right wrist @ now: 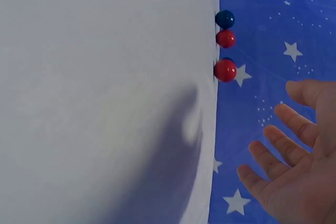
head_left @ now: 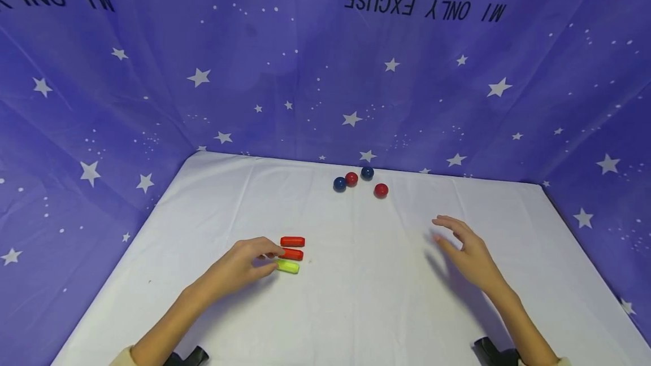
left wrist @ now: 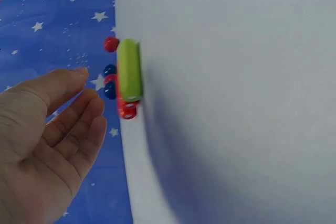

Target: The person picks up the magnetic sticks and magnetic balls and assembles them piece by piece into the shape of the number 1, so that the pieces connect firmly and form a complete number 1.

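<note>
Two short red bars (head_left: pixel 292 242) and a lime-green bar (head_left: pixel 288 266) lie side by side on the white cloth, left of the middle. My left hand (head_left: pixel 249 258) hovers at their left ends, thumb and fingers apart and loosely bent. In the left wrist view a gap shows between the fingertips (left wrist: pixel 84 72) and the green bar (left wrist: pixel 129 71), with nothing in the hand. My right hand (head_left: pixel 468 253) is held over the right part of the table, its spread fingers (right wrist: pixel 283 150) holding nothing.
Two red balls (head_left: pixel 381 191) and two dark blue balls (head_left: pixel 339 184) sit near the table's back edge, just right of the middle. A purple-blue curtain (head_left: pixel 305 72) with white stars stands behind and at both sides of the white-covered table (head_left: pixel 356 298).
</note>
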The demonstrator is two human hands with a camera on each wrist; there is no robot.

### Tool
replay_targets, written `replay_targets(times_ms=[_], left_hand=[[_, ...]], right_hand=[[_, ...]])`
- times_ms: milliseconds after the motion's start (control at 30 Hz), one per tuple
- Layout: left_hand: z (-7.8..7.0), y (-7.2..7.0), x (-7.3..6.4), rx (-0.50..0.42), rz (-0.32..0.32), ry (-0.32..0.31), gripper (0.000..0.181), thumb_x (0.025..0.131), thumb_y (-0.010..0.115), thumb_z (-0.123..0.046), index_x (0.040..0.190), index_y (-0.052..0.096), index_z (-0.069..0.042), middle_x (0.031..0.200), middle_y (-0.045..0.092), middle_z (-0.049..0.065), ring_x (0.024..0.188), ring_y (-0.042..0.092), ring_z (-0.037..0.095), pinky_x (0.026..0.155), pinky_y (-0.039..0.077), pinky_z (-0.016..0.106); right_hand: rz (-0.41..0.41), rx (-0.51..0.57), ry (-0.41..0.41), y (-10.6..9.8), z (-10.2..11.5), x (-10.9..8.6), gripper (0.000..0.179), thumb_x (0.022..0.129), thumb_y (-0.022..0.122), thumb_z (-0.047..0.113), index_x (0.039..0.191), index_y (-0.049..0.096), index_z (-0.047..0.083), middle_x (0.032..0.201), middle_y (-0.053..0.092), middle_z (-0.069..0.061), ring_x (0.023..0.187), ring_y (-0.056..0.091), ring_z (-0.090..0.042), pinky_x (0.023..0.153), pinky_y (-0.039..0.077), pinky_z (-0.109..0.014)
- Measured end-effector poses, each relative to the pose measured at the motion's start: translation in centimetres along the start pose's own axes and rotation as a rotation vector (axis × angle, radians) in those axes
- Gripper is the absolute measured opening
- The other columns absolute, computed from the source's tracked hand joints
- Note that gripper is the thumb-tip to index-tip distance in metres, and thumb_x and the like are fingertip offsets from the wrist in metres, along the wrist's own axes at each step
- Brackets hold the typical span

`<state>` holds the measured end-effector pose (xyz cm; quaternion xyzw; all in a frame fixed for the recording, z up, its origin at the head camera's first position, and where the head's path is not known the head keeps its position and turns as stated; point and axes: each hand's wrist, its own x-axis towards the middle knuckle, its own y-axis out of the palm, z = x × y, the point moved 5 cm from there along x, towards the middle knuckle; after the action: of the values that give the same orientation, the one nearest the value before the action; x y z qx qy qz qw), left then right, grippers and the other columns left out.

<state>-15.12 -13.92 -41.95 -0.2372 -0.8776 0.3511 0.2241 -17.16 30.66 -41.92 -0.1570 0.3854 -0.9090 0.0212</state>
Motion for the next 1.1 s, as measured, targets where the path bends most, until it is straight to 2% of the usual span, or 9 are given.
replay_targets(times_ms=[33,167,300,600,833,1033,1100], left_hand=[[0.1,0.2,0.0,-0.005,0.005,-0.005,0.023,0.087,0.075,0.000,0.109,0.073,-0.006,0.103,0.071,0.000,0.089,0.065,0.016,0.080,0.056,0.033],[0.3,0.8,-0.1,-0.005,0.002,-0.024,0.022,0.085,0.077,-0.001,0.106,0.074,-0.008,0.103,0.070,-0.004,0.092,0.064,0.012,0.082,0.055,0.032],[0.3,1.0,0.1,0.004,0.001,-0.026,0.023,0.085,0.078,-0.001,0.106,0.075,-0.009,0.105,0.070,-0.007,0.097,0.064,0.009,0.086,0.054,0.030],[0.2,1.4,0.4,0.034,0.035,-0.045,0.023,0.086,0.076,0.000,0.106,0.075,-0.011,0.107,0.069,-0.006,0.101,0.064,0.014,0.088,0.053,0.035],[0.3,1.5,0.6,0.083,0.050,-0.070,0.023,0.086,0.076,-0.004,0.107,0.076,-0.012,0.106,0.069,-0.008,0.101,0.063,0.012,0.090,0.052,0.037],[0.2,1.8,0.9,0.115,0.064,-0.038,0.020,0.087,0.076,-0.005,0.105,0.076,-0.013,0.104,0.068,-0.008,0.099,0.063,0.012,0.090,0.052,0.038],[0.2,1.9,1.0,0.120,0.069,-0.047,0.021,0.087,0.077,-0.006,0.106,0.076,-0.013,0.104,0.068,-0.008,0.099,0.062,0.012,0.091,0.052,0.038]], right_hand=[[0.005,0.021,0.003,0.3,0.0,0.3,0.035,0.098,0.067,0.016,0.131,0.062,0.005,0.140,0.054,-0.016,0.131,0.046,-0.038,0.109,0.037,-0.043],[0.025,0.101,0.013,1.5,0.0,1.8,0.034,0.097,0.068,0.012,0.129,0.062,0.002,0.139,0.054,-0.018,0.130,0.046,-0.037,0.103,0.040,-0.055],[0.037,0.160,0.013,2.5,-0.1,3.2,0.035,0.095,0.068,0.008,0.128,0.062,0.000,0.136,0.055,-0.019,0.127,0.050,-0.038,0.103,0.041,-0.056],[0.055,0.244,0.008,4.4,-0.4,6.0,0.035,0.094,0.069,0.002,0.127,0.060,-0.006,0.131,0.059,-0.024,0.124,0.053,-0.043,0.101,0.044,-0.053],[0.067,0.214,0.082,5.8,-1.3,7.8,0.040,0.094,0.070,0.008,0.131,0.058,-0.004,0.135,0.056,-0.023,0.124,0.053,-0.042,0.102,0.044,-0.051],[0.112,0.179,0.143,7.0,-1.6,9.4,0.042,0.094,0.070,0.010,0.133,0.058,0.000,0.137,0.055,-0.023,0.124,0.055,-0.041,0.102,0.045,-0.050],[0.127,0.172,0.163,7.4,-1.7,9.8,0.043,0.094,0.070,0.012,0.134,0.057,0.001,0.139,0.054,-0.022,0.125,0.054,-0.040,0.102,0.045,-0.048]])
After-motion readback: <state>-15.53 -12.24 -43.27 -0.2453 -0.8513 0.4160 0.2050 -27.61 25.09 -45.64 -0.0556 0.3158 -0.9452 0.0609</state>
